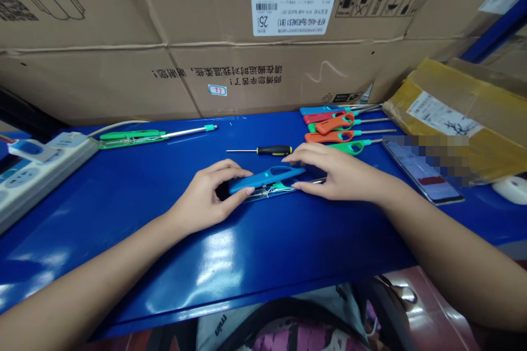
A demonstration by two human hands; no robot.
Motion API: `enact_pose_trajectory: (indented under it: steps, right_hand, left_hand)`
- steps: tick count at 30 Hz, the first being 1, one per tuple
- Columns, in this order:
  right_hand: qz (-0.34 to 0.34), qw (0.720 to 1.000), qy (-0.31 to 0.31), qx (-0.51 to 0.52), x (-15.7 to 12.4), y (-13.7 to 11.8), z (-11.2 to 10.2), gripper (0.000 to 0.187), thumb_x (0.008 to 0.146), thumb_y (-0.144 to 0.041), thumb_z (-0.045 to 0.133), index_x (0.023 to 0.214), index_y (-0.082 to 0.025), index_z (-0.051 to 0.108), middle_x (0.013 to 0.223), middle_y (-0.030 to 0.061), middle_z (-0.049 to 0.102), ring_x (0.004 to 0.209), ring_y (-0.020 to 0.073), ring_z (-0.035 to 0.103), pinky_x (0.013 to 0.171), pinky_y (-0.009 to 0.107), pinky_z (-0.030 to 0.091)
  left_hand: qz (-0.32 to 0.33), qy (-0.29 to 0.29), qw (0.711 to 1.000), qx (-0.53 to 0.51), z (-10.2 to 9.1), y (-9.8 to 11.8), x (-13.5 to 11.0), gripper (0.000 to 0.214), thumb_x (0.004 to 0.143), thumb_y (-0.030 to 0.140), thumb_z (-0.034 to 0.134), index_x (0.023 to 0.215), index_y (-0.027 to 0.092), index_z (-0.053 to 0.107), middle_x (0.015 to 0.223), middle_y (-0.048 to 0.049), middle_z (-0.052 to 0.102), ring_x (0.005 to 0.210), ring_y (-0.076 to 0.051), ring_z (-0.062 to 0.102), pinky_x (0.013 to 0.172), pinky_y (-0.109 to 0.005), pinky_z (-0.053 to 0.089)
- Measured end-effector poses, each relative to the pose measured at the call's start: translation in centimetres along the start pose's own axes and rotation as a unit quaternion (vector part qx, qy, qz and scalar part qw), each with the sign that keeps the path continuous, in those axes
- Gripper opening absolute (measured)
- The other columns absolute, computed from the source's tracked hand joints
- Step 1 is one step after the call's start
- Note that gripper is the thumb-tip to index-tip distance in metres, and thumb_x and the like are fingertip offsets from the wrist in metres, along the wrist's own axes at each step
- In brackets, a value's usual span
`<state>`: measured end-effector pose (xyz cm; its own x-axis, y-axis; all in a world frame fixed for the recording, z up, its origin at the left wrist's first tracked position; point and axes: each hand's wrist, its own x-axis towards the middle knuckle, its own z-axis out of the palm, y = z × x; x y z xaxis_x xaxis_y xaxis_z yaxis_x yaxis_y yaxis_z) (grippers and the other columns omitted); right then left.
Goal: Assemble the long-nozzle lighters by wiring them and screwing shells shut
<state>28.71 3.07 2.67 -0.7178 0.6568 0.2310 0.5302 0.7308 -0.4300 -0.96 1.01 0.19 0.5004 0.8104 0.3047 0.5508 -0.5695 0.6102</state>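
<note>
A blue long-nosed gas lighter (pixel 263 177) lies on the blue table between my hands, its casing parted so that wires and a green trigger show inside. My left hand (pixel 212 192) grips the handle end, thumb at the front and fingers behind. At the other end, my right hand (pixel 329 173) pinches the lighter near the trigger loop and the start of the metal tube. Just behind it lies a black and yellow screwdriver (pixel 274 150). Several blue, red, orange and green lighters (pixel 335 123) are piled beyond my right hand.
An opened green lighter (pixel 135 136) lies at the back left, beside a white power strip (pixel 49 175). On the right are a phone (pixel 424 173), a taped carton (pixel 465 115) and a white mouse (pixel 513 189). Large cardboard boxes (pixel 123 82) line the back.
</note>
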Motion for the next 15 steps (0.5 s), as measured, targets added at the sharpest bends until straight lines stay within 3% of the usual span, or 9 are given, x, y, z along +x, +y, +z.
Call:
enact_pose_trajectory:
  steps: [5,9,12,15]
  right_hand:
    - [0.002,1.000,-0.016,0.022,0.3,0.4,1.1,0.036,0.091,-0.035,0.069,0.123,-0.020,0.065,0.119,0.0109,0.068,0.116,0.0262,0.061,0.102,0.042,0.048]
    - [0.048,0.995,-0.012,0.087,0.7,0.6,2.0,0.023,0.089,-0.028,0.071,0.110,-0.019,0.069,0.108,0.0083,0.068,0.095,0.0202,0.064,0.088,0.035,0.053]
    - [0.076,0.989,-0.006,0.127,0.9,0.6,2.3,0.025,0.086,-0.025,0.072,0.110,-0.019,0.069,0.103,0.0064,0.067,0.083,0.0167,0.061,0.077,0.031,0.054]
    - [0.079,0.987,-0.010,0.140,0.9,0.6,2.1,0.027,0.085,-0.027,0.072,0.111,-0.020,0.069,0.103,0.0061,0.067,0.084,0.0167,0.060,0.079,0.031,0.053]
  left_hand:
    - [0.010,-0.025,1.000,0.014,0.3,-0.2,0.0,0.034,0.092,0.041,0.065,0.114,0.017,0.073,0.107,-0.0089,0.068,0.089,-0.021,0.069,0.082,-0.035,0.060]
    - [0.017,-0.034,0.999,0.015,0.4,-0.3,0.0,0.033,0.093,0.040,0.064,0.115,0.016,0.072,0.108,-0.0090,0.067,0.093,-0.020,0.068,0.085,-0.034,0.058]
    - [0.013,-0.037,0.999,0.005,0.4,-0.4,0.1,0.033,0.093,0.040,0.064,0.114,0.017,0.072,0.107,-0.0088,0.067,0.092,-0.020,0.068,0.084,-0.035,0.058]
    - [0.010,-0.029,1.000,-0.003,0.3,-0.4,0.1,0.032,0.093,0.040,0.064,0.113,0.017,0.072,0.105,-0.0088,0.068,0.092,-0.020,0.067,0.082,-0.034,0.057]
